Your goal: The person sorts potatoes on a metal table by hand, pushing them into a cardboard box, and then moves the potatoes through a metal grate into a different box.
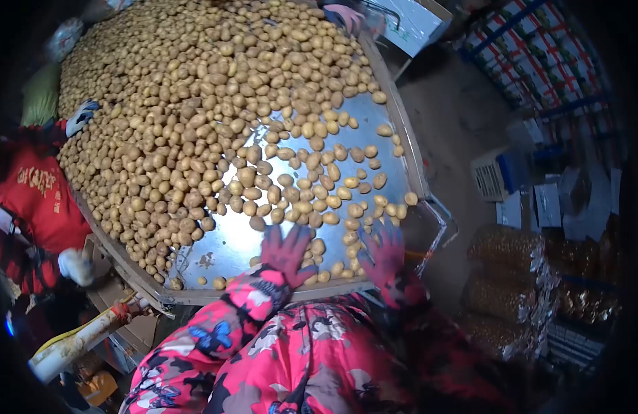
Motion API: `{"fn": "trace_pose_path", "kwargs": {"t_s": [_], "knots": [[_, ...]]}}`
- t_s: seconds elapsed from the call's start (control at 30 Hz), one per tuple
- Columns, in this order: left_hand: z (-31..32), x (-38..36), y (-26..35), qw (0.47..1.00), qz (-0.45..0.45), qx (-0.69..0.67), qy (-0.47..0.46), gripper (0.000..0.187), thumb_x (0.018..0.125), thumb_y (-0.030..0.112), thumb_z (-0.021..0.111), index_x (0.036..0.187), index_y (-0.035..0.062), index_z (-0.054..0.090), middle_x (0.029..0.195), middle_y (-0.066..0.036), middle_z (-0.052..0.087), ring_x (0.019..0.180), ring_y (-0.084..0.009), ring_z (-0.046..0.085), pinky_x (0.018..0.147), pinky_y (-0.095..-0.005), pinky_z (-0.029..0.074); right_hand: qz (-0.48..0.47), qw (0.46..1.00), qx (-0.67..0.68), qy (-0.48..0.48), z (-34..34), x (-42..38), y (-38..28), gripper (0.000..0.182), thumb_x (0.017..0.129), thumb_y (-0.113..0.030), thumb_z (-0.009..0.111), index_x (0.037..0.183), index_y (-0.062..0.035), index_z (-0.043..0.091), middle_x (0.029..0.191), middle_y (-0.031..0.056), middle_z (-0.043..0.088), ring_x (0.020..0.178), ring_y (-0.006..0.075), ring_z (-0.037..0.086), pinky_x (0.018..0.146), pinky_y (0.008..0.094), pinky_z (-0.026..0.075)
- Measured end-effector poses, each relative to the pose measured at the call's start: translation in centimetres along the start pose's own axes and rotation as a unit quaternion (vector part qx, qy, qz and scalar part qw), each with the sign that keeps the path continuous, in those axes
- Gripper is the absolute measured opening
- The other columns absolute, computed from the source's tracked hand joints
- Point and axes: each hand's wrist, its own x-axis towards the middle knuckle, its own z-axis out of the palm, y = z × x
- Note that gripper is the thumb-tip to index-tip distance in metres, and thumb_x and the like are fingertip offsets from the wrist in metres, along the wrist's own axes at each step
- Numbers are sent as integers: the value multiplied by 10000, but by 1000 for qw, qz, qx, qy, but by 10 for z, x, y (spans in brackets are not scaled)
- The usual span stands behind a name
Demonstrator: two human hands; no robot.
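Potatoes (194, 131) are heaped over a large metal sorting table (226, 255), thickest at the far and left side and scattered singly near me. My left hand (286, 255), in a pink and dark glove, lies with fingers spread at the near edge of the table, among a few potatoes. To its right, my right hand (383, 254), gloved alike, has its fingers stretched out over potatoes by the near right corner. Several loose potatoes lie between the two hands. Neither hand grips anything that I can see.
At the left stands a co-worker in a red apron (39, 193), one gloved hand (81, 119) on the heap. Another person's pink-gloved hand (346, 15) is at the far edge. Filled mesh sacks (502, 290), a plastic crate (489, 176) and stacked cartons (540, 55) stand right. A white pipe (81, 338) juts out lower left.
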Motion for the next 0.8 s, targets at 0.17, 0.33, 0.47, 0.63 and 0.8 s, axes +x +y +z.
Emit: {"fn": "trace_pose_path", "kwargs": {"t_s": [0.17,0.33,0.47,0.63,0.8], "knots": [[-29,79,-12,970,163,-38,176,520,748,290,730,1225,105,638,1358,-252,548,1209,-461,522,1009,-548,442,-107,985,125,52,-15,-3,-87,527,822,-386,708,1321,-227,647,1522,136,451,1474,435,311,1183,625,256],[-60,101,-121,947,-125,251,154,740,801,592,701,1414,202,559,1514,-245,433,1353,-520,422,1114,-638,306,-22,998,50,-11,3,3,-56,547,851,-431,677,1365,-250,638,1545,107,451,1476,392,316,1198,620,229],[-18,73,-43,981,-24,138,138,770,732,546,716,1388,168,574,1455,-258,469,1286,-513,462,1080,-637,371,94,992,31,76,-5,-38,-8,615,854,-425,676,1436,-252,578,1549,152,437,1462,411,332,1195,608,232],[-1,7,30,995,100,-3,26,700,788,440,729,1421,197,554,1491,-191,458,1380,-534,374,1137,-644,308,126,977,17,171,-29,24,13,718,831,-378,723,1501,-235,507,1537,189,422,1452,425,345,1175,595,271],[-47,-55,-67,973,-184,115,78,751,814,395,719,1467,94,502,1517,-284,407,1358,-543,384,1145,-620,293,-18,996,-47,73,-9,58,3,744,827,-350,753,1508,-202,493,1505,207,448,1409,455,375,1144,595,309]]}}
